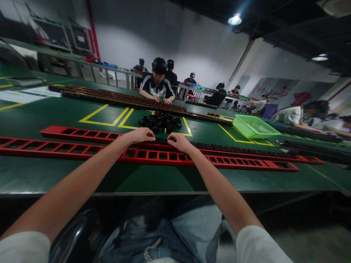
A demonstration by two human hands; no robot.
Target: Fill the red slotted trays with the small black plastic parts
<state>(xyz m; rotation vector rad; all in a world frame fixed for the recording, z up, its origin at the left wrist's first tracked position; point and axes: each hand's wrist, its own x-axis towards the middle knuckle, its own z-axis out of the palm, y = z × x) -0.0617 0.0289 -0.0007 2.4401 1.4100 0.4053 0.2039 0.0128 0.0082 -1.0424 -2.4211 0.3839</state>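
My left hand [142,135] and my right hand [179,141] meet over the rear long red slotted frame [79,134]. Fingers bent and pinched, they hold either end of a small black part [161,140] at one of its slots. To the right of my hands, a row of similar black parts [233,149] fills this frame, while its left slots show no parts. A second red slotted frame [63,150] lies nearer me, beneath my forearms, its slots showing the green table. Just beyond my hands sits a heap of loose black parts [160,122].
A light green basket [253,128] stands on the green table [120,180] at the right. Long dark brown strips [123,98] lie across the far side, where a co-worker [157,82] bends over them. Dark strips [309,151] lie at far right, with other people beyond.
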